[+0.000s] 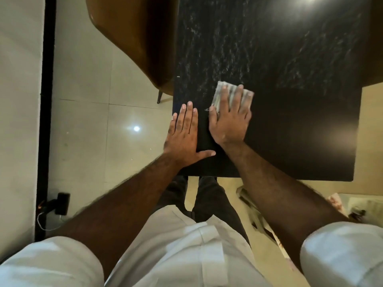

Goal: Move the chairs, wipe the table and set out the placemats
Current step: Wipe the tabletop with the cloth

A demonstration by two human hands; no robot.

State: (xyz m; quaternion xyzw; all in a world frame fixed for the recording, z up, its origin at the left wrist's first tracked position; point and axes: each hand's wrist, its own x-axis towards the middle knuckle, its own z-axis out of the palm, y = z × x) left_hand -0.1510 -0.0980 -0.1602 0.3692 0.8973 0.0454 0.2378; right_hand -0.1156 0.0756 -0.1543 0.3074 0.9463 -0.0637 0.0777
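Note:
I stand at the near edge of a black, glossy table [300,131] with pale streaks across its far half. My right hand [229,119] lies flat on a folded pale cloth [222,91], pressing it onto the tabletop. My left hand [183,133] rests flat on the table near its left edge, fingers together, thumb spread, holding nothing. A brown upholstered chair [134,36] stands at the table's left side, its back against the table edge.
Pale floor tiles [93,121] spread to the left. A black strip and a white wall [18,100] run along the far left, with a black plug and cable [62,204] at the bottom. Patterned flat pieces [356,208] lie at my lower right.

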